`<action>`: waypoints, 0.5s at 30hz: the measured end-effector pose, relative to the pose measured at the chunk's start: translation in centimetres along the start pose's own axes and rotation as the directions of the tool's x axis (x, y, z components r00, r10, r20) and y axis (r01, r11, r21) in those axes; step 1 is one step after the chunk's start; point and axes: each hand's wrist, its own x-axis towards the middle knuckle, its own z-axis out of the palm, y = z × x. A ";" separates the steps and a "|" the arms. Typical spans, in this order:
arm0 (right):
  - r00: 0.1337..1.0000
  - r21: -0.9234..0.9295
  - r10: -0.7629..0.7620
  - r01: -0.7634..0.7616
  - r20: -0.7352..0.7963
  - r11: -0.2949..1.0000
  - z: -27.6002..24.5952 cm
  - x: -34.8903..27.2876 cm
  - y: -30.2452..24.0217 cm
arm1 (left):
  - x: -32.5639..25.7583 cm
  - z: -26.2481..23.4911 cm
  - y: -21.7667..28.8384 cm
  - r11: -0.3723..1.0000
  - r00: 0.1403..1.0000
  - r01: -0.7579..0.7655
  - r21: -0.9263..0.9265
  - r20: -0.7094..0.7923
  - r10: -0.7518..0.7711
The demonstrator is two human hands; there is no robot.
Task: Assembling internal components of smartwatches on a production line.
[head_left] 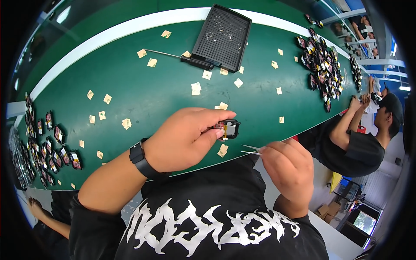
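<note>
Between the thumb and fingers of my left hand (190, 136) is a small black-framed electronic module (231, 129), with a grey square and a yellow strip on its face. It is held just above the green bench, near the front edge. My right hand (288, 167) grips a pair of metal tweezers (250, 150) whose two tips are apart. The tips point left toward the module without touching it. A cream paper square (222, 150) lies on the bench just below the module. My fingers hide part of the module's left side.
A black perforated tray (223, 37) holding small bits stands at the back, a screwdriver (197, 62) beside it. Similar modules are heaped at right (323, 69) and left (52, 151). Paper squares are scattered over the green bench (169, 86). A co-worker (364, 134) works at right.
</note>
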 end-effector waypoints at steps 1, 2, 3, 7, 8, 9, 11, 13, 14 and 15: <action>0.998 0.044 0.051 -0.050 -0.025 0.998 -0.3 -0.4 0.1 | 0.0 0.0 0.2 0.992 0.996 0.094 -0.089 0.007 -0.094; 0.992 0.131 0.126 -0.122 -0.022 0.984 -0.6 -0.9 0.2 | 0.0 -0.1 0.5 0.992 0.996 0.093 -0.085 0.014 -0.092; 0.991 0.131 0.130 -0.125 -0.029 0.983 -0.5 -1.4 0.5 | 0.0 -0.2 0.7 0.985 0.991 0.131 -0.112 0.030 -0.129; 0.936 0.183 0.336 -0.315 -0.101 0.931 0.0 -2.4 0.2 | 0.0 0.0 0.7 0.934 0.969 0.247 -0.259 0.074 -0.236; 0.941 0.188 0.317 -0.293 -0.114 0.937 -0.1 -2.2 -0.1 | 0.0 0.0 1.2 0.935 0.968 0.251 -0.250 0.080 -0.238; 0.945 0.193 0.302 -0.275 -0.126 0.942 -0.1 -2.1 -0.5 | 0.0 -0.2 2.1 0.904 0.951 0.307 -0.299 0.061 -0.303; 0.958 0.208 0.252 -0.221 -0.138 0.953 -0.4 -1.5 -1.2 | -0.2 -0.3 3.2 0.868 0.927 0.366 -0.336 0.051 -0.371; 0.968 0.223 0.198 -0.161 -0.156 0.961 -0.8 -0.9 -1.8 | -0.8 -0.5 4.1 0.867 0.945 0.315 -0.387 0.043 -0.324; 0.976 0.208 0.135 -0.098 -0.172 0.973 -0.9 -0.6 -2.0 | -0.9 -0.6 4.9 0.870 0.944 0.320 -0.376 0.046 -0.327; 0.980 0.191 0.066 -0.029 -0.187 0.981 -1.2 -0.4 -2.3 | -1.2 -0.8 6.0 0.862 0.940 0.327 -0.387 0.041 -0.338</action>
